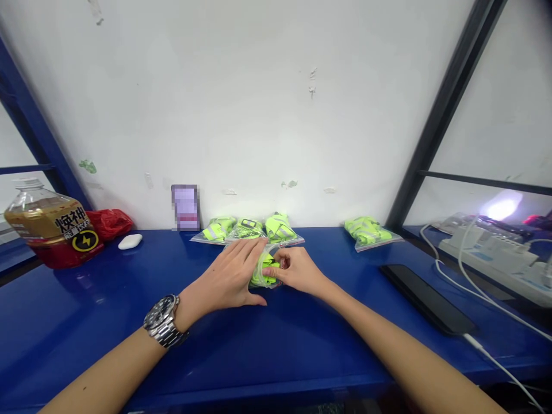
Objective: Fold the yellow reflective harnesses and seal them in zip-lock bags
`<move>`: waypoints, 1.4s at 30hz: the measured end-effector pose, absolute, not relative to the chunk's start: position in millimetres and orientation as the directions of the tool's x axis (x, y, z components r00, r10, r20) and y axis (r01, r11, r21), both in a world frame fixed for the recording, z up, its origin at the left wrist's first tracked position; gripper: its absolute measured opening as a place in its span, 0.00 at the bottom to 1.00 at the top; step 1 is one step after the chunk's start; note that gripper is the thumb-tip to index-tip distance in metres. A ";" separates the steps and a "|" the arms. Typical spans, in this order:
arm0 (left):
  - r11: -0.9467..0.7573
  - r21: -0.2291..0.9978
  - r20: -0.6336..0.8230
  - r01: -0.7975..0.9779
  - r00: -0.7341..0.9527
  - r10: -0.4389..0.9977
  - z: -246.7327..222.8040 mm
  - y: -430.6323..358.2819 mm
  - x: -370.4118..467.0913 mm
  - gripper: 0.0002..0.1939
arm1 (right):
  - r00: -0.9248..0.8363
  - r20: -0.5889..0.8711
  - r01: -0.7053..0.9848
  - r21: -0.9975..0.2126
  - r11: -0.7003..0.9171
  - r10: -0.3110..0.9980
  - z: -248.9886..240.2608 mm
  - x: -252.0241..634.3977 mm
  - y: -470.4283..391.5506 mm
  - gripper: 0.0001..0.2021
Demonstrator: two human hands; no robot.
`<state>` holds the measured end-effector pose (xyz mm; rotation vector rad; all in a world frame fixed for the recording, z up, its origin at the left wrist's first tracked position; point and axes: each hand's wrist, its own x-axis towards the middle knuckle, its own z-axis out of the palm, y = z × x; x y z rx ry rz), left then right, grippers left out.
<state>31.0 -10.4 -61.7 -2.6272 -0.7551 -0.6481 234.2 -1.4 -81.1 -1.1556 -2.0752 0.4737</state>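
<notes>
A clear plastic bag (257, 276) with folded neon yellow-green fabric inside stands between my hands on the blue table. My left hand (235, 270), with a metal watch (164, 322) on its wrist, rests against the bag's left side, fingers stretched out and thumb apart. At the bag's right side, my right hand (297, 270) is closed in a pinch on its plastic edge, thumb over the fabric. Just behind are several similar bags of neon fabric with grey reflective strips, among them one bag (280, 228). Part of the handled bag is hidden by my fingers.
Another neon bag (368, 231) lies back right. A black phone (425, 296) on a white cable lies near a power strip (495, 253). At left are a large drink bottle (52, 224), a red plastic bag (110, 223) and a white case (130, 241). A blurred screen (186, 208) leans on the wall.
</notes>
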 end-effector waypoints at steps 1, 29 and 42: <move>-0.798 -0.175 0.509 0.577 0.747 0.429 -63.8 -8.5 31.1 0.50 | -0.375 0.398 0.570 -0.613 0.547 0.837 -81.6 234.9 -1.3 0.20; -0.796 -0.211 0.657 0.567 0.685 0.314 -72.2 -7.2 38.5 0.46 | -0.498 0.537 0.556 -0.404 0.726 0.681 -71.4 245.1 -6.9 0.11; -0.752 -0.194 0.580 0.630 0.692 0.430 -80.1 -5.0 39.6 0.29 | -0.547 0.703 0.534 -0.124 0.836 0.454 -104.9 230.9 1.4 0.14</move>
